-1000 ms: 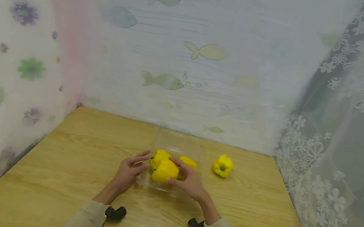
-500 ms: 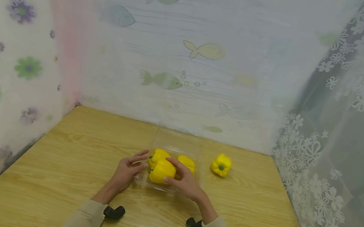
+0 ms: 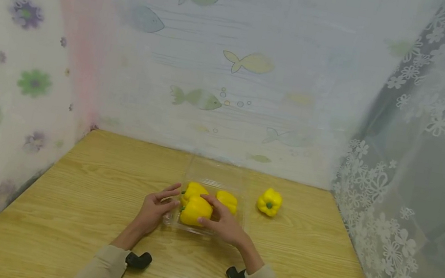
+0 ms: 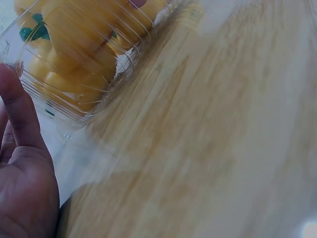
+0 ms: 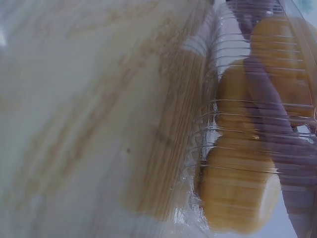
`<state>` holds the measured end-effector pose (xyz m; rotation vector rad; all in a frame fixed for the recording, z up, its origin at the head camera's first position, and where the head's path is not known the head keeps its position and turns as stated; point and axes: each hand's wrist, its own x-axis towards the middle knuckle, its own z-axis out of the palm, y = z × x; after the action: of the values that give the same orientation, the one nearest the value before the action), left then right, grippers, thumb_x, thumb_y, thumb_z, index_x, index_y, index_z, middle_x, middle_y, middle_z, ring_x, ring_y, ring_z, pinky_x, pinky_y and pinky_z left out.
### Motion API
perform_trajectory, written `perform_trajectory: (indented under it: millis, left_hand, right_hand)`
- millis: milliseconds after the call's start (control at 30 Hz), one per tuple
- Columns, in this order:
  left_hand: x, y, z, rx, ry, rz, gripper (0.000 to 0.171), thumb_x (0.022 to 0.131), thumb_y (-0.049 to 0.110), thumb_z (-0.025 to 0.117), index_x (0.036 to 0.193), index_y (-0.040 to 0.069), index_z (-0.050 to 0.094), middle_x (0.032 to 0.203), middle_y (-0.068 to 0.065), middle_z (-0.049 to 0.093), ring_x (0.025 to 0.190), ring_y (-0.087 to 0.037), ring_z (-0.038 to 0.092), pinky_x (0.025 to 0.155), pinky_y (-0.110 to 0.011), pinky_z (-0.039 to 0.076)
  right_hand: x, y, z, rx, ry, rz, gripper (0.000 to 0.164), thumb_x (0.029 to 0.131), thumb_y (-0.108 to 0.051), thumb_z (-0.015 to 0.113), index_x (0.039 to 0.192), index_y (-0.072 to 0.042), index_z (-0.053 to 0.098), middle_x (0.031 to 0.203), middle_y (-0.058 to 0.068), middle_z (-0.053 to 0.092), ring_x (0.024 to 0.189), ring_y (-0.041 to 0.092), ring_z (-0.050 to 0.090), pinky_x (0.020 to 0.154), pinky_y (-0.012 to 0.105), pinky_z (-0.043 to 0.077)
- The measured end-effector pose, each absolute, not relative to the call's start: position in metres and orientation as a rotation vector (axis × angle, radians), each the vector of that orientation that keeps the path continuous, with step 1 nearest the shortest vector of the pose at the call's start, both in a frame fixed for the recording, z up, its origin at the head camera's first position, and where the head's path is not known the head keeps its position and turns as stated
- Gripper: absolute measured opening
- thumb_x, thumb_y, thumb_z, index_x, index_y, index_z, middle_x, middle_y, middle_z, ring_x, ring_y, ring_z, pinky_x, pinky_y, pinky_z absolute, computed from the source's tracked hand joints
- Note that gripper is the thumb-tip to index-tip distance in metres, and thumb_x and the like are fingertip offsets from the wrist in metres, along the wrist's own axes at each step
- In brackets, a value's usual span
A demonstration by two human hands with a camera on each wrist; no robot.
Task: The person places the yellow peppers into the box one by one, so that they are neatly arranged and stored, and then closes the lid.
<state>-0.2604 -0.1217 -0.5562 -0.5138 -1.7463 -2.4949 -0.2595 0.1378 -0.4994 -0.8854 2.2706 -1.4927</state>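
A clear plastic clamshell box (image 3: pixel 206 233) lies with its lid (image 3: pixel 216 173) raised toward the wall. My right hand (image 3: pixel 229 225) holds a yellow bell pepper (image 3: pixel 194 213) at the front left of the box, thumb and fingers on its right side. Behind it sits a second yellow pepper (image 3: pixel 194 190), and a third pepper (image 3: pixel 227 201) is at the right. My left hand (image 3: pixel 154 210) stays at the box's left side, fingers extended; its finger (image 4: pixel 19 106) is near the ribbed wall in the left wrist view. Through the plastic, the right wrist view shows a right-hand finger (image 5: pixel 267 99) between peppers.
One more yellow pepper (image 3: pixel 270 202) rests on the wooden table (image 3: pixel 301 252), to the right of the box. Printed curtains stand behind the table and along both sides. Black wrist cameras (image 3: pixel 138 260) sit at both cuffs.
My right hand has moved slightly left and lower with the pepper, and more of the right-hand pepper shows. The left hand keeps its place by the box.
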Motion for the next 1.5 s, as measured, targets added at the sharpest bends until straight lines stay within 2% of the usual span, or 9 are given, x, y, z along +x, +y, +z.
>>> perform_trajectory:
  millis: [267,567,900,1200,1500]
  left_hand:
    - [-0.2612,-0.1224,-0.5577,-0.491,-1.764,-2.504,0.048,0.096,-0.005,0.065,0.136,-0.024,0.047,0.156,-0.010,0.047,0.078,-0.003,0.059,0.054,-0.013,0.044]
    - [-0.2595,-0.1230,-0.5573,-0.516,-1.756,-2.503,0.049,0.096,-0.005,0.065,0.135,-0.027,0.044,0.157,-0.015,0.045,0.080,-0.004,0.061,0.054,-0.013,0.045]
    - [-0.2607,-0.1234,-0.5581,-0.509,-1.757,-2.508,0.048,0.096,-0.005,0.065,0.135,-0.025,0.046,0.157,-0.012,0.047,0.081,-0.003,0.062,0.054,-0.013,0.045]
    - [-0.2603,-0.1225,-0.5574,-0.515,-1.766,-2.504,0.050,0.095,-0.004,0.066,0.135,-0.026,0.045,0.157,-0.014,0.045,0.081,-0.003,0.062,0.054,-0.013,0.046]
    - [-0.2597,-0.1219,-0.5566,-0.510,-1.758,-2.512,0.050,0.095,-0.004,0.066,0.136,-0.025,0.045,0.158,-0.015,0.044,0.080,-0.003,0.061,0.054,-0.013,0.045]
  right_hand:
    - [-0.2601,0.1369,-0.5015,-0.860,2.339,-1.417,0.063,0.099,-0.035,0.068,0.155,-0.023,0.042,0.159,0.004,0.041,0.141,0.024,0.043,0.116,0.050,0.035]
    - [-0.2583,0.1363,-0.5017,-0.851,2.261,-1.427,0.062,0.102,-0.034,0.064,0.157,-0.027,0.038,0.159,0.003,0.039,0.139,0.023,0.046,0.113,0.047,0.041]
    - [-0.2562,0.1390,-0.5000,-0.839,2.304,-1.383,0.060,0.102,-0.040,0.062,0.157,-0.036,0.036,0.163,0.004,0.032,0.146,0.028,0.037,0.116,0.055,0.034]
    - [-0.2614,0.1384,-0.5040,-0.860,2.288,-1.403,0.061,0.101,-0.032,0.066,0.156,-0.031,0.041,0.160,0.001,0.040,0.140,0.024,0.044,0.115,0.049,0.038]
    - [-0.2616,0.1364,-0.5010,-0.910,2.310,-1.372,0.062,0.100,-0.031,0.068,0.155,-0.022,0.044,0.157,0.001,0.046,0.137,0.023,0.048,0.113,0.049,0.039]
